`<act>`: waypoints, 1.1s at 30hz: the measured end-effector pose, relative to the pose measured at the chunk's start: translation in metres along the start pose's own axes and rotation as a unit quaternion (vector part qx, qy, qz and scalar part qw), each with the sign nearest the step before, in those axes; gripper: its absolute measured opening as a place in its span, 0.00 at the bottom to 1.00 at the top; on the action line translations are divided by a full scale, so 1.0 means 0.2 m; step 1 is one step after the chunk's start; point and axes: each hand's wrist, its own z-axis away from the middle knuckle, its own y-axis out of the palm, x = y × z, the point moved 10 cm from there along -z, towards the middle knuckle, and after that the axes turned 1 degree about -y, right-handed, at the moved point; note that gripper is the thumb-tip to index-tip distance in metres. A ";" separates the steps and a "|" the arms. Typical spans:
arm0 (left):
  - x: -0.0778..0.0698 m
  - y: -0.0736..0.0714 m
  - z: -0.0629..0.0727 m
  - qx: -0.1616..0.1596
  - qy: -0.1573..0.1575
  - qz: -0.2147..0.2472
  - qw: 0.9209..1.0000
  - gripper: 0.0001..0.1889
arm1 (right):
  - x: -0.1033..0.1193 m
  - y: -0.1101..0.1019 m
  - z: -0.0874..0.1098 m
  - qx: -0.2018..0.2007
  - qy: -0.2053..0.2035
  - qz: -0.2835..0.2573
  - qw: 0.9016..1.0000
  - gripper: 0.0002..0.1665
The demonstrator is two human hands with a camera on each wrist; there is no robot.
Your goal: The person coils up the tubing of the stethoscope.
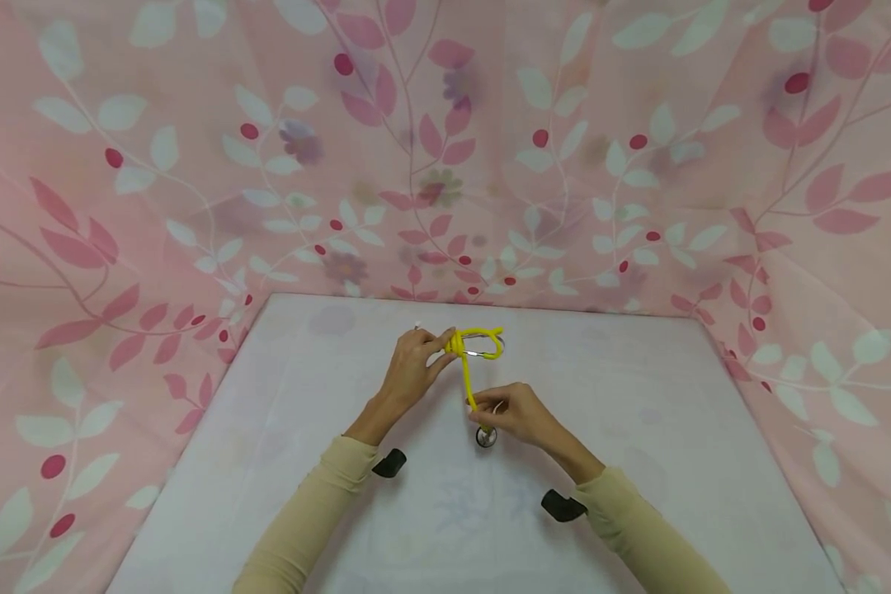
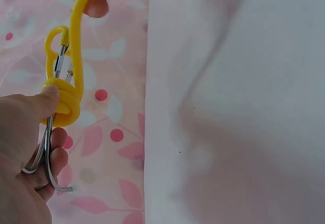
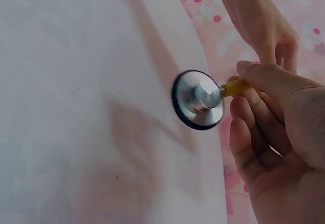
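A stethoscope with yellow tubing point(image 1: 469, 381) is held up over the table by both hands. My left hand point(image 1: 410, 367) pinches the coil point(image 2: 68, 109) where the tubing wraps around the metal ear tubes point(image 2: 49, 158), thumb on top and fingers below. Past the coil, a loop of tubing point(image 1: 494, 332) sticks out to the right alongside more metal. From the coil the tubing runs down to my right hand point(image 1: 520, 412), whose thumb and fingers pinch it just above the chest piece point(image 3: 200, 102). The round silver disc with its dark rim hangs free of the fingers.
A white-covered table point(image 1: 624, 371) lies beneath the hands. Pink floral cloth point(image 1: 445, 165) rises behind it and along both sides. Black wrist mounts point(image 1: 390, 464) project inward from both sleeves.
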 end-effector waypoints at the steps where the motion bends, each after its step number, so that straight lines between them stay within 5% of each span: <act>1: 0.00 0.00 0.00 0.000 0.000 -0.002 1.000 0.26 | 0.01 0.00 0.00 0.002 -0.003 -0.001 1.000 0.18; 10: 0.02 0.02 0.02 0.011 0.005 -0.012 1.000 0.25 | 0.10 -0.02 0.02 0.013 -0.045 0.039 0.998 0.14; 24: -0.01 0.09 0.06 0.057 0.014 -0.047 0.997 0.25 | 0.28 -0.14 0.01 -0.042 -0.142 0.107 0.983 0.16; 28: -0.04 0.09 0.06 0.061 0.022 -0.036 0.997 0.24 | 0.31 -0.15 0.02 -0.079 -0.170 0.146 0.971 0.17; 33: -0.09 0.09 0.07 0.060 0.046 -0.033 0.997 0.23 | 0.36 -0.17 0.04 -0.124 -0.223 0.204 0.945 0.17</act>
